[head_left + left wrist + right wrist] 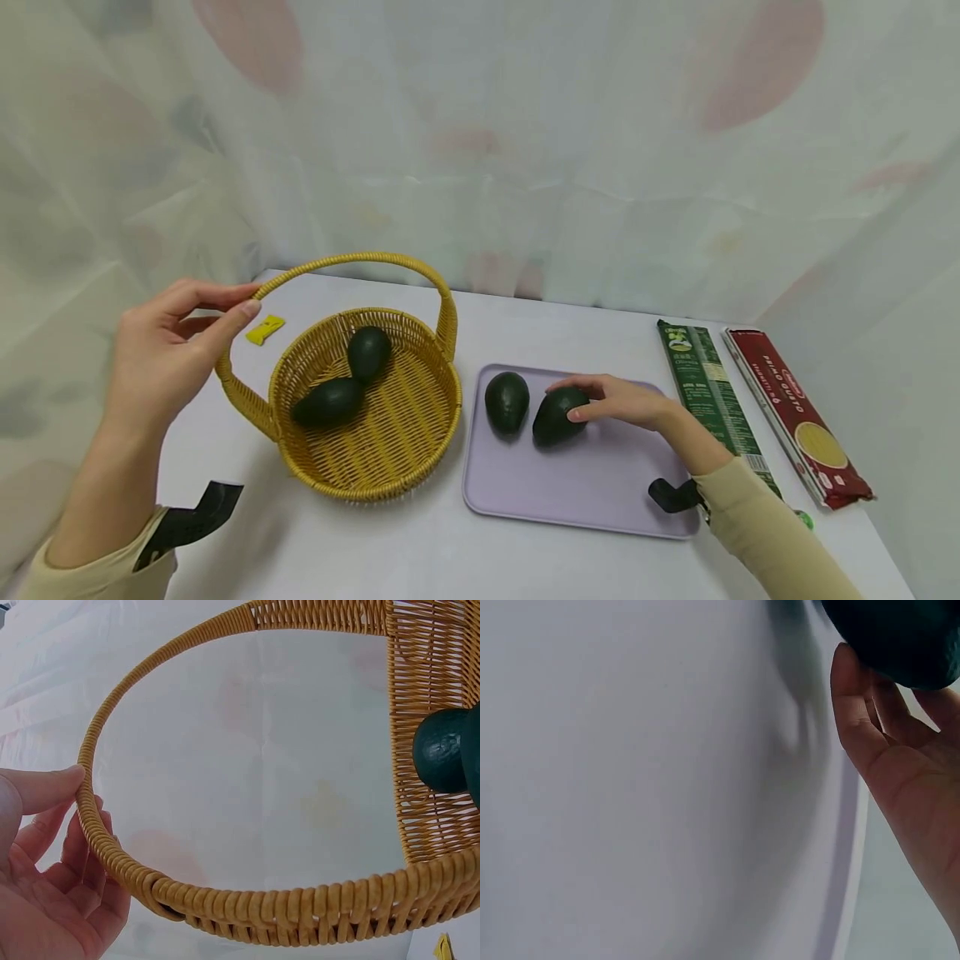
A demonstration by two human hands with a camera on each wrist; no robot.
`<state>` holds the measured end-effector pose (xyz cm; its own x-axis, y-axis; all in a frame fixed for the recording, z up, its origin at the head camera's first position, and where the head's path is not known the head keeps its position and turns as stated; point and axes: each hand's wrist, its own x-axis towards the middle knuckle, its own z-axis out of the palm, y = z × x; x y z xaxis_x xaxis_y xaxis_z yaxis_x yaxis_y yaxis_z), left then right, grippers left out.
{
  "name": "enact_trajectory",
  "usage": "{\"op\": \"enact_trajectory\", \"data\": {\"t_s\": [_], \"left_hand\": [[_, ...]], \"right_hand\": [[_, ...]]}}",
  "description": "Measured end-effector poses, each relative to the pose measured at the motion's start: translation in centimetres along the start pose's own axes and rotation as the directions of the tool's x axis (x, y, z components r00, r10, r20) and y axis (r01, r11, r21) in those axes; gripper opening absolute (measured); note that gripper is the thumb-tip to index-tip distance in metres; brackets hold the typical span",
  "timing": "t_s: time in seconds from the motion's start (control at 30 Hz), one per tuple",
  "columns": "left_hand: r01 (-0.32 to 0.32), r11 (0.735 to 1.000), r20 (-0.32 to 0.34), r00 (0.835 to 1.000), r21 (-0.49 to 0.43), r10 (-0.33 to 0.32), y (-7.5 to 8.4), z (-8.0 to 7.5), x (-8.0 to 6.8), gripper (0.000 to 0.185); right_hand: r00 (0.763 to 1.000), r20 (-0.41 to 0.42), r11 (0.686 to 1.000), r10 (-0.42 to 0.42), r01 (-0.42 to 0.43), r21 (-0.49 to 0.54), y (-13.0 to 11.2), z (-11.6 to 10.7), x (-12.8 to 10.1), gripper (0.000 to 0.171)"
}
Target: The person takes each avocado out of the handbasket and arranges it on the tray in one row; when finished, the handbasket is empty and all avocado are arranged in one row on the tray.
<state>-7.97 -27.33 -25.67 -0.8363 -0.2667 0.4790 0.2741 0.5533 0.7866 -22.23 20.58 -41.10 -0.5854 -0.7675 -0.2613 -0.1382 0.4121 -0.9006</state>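
A yellow wicker basket stands on the white table with two dark green avocados inside. My left hand pinches the left end of its arched handle. In the left wrist view the thumb lies on the handle with the fingers of that hand behind it. To the right lies a lilac tray carrying two avocados. My right hand curls over the right avocado, and the other avocado lies free beside it. The right wrist view shows thumb and fingers of this hand against the avocado.
Two long pasta packets, one green and one red, lie right of the tray near the table's right edge. A small yellow piece lies behind the basket's left side. A pale curtain hangs close behind the table.
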Motion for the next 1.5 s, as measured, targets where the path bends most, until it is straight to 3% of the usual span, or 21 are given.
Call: {"op": "enact_trajectory", "data": {"t_s": [0.3,0.47,0.73,0.9,1.5], "left_hand": [[0.022,1.000,0.008,1.000,-0.005,-0.022,0.0,-0.1,0.0,0.019],[0.021,1.000,0.012,1.000,-0.007,-0.021,0.1,-0.1,0.0,0.019],[0.012,1.000,0.007,1.000,-0.010,-0.012,0.0,0.0,0.1,0.018],[0.018,1.000,0.006,1.000,-0.011,-0.018,0.0,0.0,0.1,0.018],[0.034,0.999,0.006,0.999,0.002,-0.034,0.1,-0.1,0.0,0.019]], "right_hand": [[0.996,-0.037,0.988,0.079,-0.074,0.139,0.7,-0.2,0.7,0.051],[0.994,-0.059,0.985,0.092,-0.083,0.149,1.0,-0.3,1.2,0.049],[0.989,-0.121,0.992,0.089,-0.078,0.097,0.9,-0.1,1.6,0.052],[0.989,-0.143,0.996,0.044,-0.033,0.078,0.7,0.0,1.7,0.051],[0.983,-0.181,0.988,-0.038,0.011,-0.151,0.4,0.2,1.8,0.053]]}}
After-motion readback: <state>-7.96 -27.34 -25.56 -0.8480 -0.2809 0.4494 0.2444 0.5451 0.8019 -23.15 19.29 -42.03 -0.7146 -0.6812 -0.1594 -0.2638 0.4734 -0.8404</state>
